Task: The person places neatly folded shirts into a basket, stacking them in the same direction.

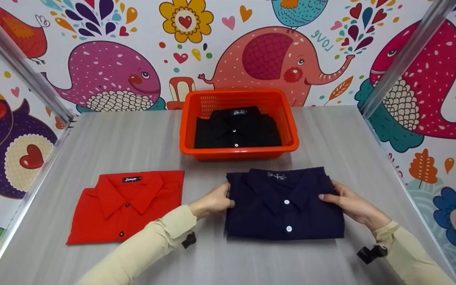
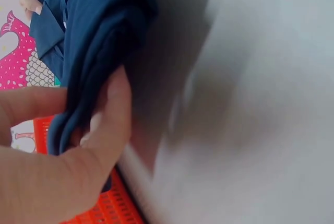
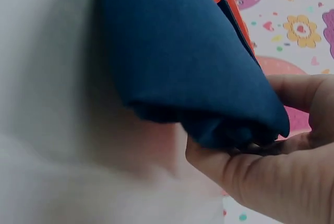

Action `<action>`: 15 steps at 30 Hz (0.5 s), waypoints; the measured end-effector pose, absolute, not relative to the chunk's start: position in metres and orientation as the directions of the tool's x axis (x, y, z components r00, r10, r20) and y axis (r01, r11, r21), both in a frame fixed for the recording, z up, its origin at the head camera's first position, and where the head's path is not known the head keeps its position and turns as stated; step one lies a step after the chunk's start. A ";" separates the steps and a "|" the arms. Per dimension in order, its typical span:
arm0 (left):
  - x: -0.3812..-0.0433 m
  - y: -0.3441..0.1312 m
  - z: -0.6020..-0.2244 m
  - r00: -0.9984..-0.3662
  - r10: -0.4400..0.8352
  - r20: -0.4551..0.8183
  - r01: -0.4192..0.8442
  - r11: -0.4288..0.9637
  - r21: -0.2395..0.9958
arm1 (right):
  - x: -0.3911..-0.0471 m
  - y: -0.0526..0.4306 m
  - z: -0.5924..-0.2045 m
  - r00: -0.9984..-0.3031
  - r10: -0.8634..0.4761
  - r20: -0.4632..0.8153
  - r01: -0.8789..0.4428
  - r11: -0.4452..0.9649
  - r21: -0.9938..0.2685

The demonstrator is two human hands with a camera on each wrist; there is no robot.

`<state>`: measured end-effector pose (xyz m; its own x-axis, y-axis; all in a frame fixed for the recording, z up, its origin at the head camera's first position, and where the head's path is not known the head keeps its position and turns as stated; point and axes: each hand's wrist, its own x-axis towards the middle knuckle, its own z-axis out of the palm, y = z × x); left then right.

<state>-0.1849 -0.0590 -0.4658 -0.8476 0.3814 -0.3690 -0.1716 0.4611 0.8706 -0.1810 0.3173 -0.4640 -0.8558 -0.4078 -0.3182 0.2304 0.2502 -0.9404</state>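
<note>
Presently, one folded navy shirt [image 1: 265, 213], front-right of the orange basket [image 1: 239, 151], is pinched at both sides by left hand [image 1: 215, 200] and right hand [image 1: 352, 204]; likely light and limp, best gripped there through all layers.

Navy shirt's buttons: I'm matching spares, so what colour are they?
White buttons on the navy shirt, clearest in the head view.
</note>
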 end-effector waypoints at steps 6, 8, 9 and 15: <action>-0.173 -0.082 -0.463 -0.864 0.368 -0.344 -0.172 0.426 0.888 | -0.180 0.297 -0.461 -0.840 -0.445 -0.310 0.208 0.262 -0.942; -0.170 -0.089 -0.461 -0.869 0.360 -0.340 -0.172 0.425 0.889 | -0.181 0.291 -0.459 -0.840 -0.455 -0.297 0.188 0.270 -0.944; -0.169 -0.093 -0.459 -0.872 0.357 -0.335 -0.167 0.426 0.889 | -0.181 0.289 -0.458 -0.840 -0.459 -0.288 0.172 0.277 -0.945; -0.164 -0.113 -0.449 -0.885 0.351 -0.308 -0.153 0.406 0.901 | -0.186 0.278 -0.450 -0.846 -0.488 -0.215 0.055 0.322 -0.945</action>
<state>-0.1642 -0.1127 -0.4485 -0.8845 0.3507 -0.3076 -0.1526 0.4056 0.9012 -0.1862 0.2785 -0.4504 -0.8461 -0.4876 -0.2154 0.0550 0.3221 -0.9451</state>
